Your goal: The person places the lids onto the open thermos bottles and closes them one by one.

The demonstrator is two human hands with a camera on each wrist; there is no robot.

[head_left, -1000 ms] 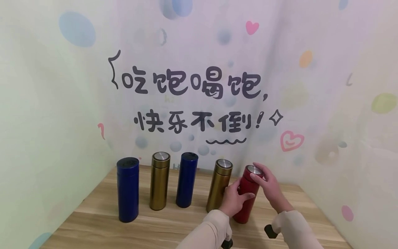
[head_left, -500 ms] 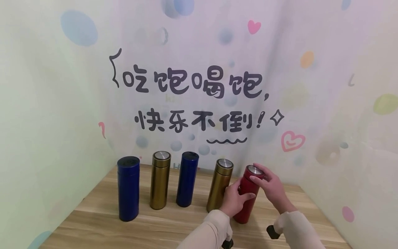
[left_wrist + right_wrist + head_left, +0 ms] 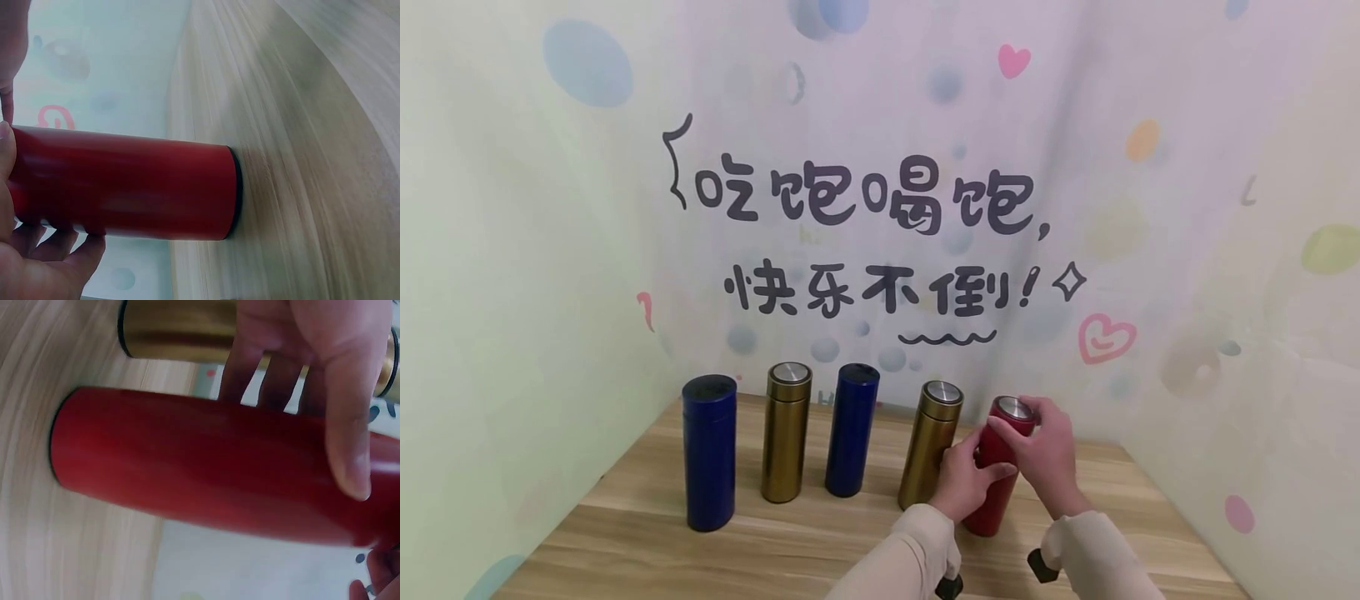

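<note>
A red thermos flask [image 3: 997,450] stands upright on the wooden table at the right end of a row. My left hand [image 3: 964,483] grips its body from the left, thumb across the front; in the right wrist view this hand [image 3: 325,356] has its fingers behind the red flask [image 3: 194,462]. At the top, my right hand [image 3: 1047,450] holds the silver-topped lid [image 3: 1014,407], thumb in front and fingers round the far side. The lid sits on the flask. In the left wrist view, the red flask's base [image 3: 232,194] rests on the table.
Left of the red flask stand a gold flask [image 3: 925,450], close to my left hand, then a slim blue flask [image 3: 851,437], another gold flask [image 3: 785,446] and a wider blue flask [image 3: 710,462]. A printed curtain [image 3: 880,100] closes off the back of the table [image 3: 775,550].
My right hand has turned round the lid, its thumb moving left and its wrist swinging left. The left hand keeps its grip, and the flasks stay in place.
</note>
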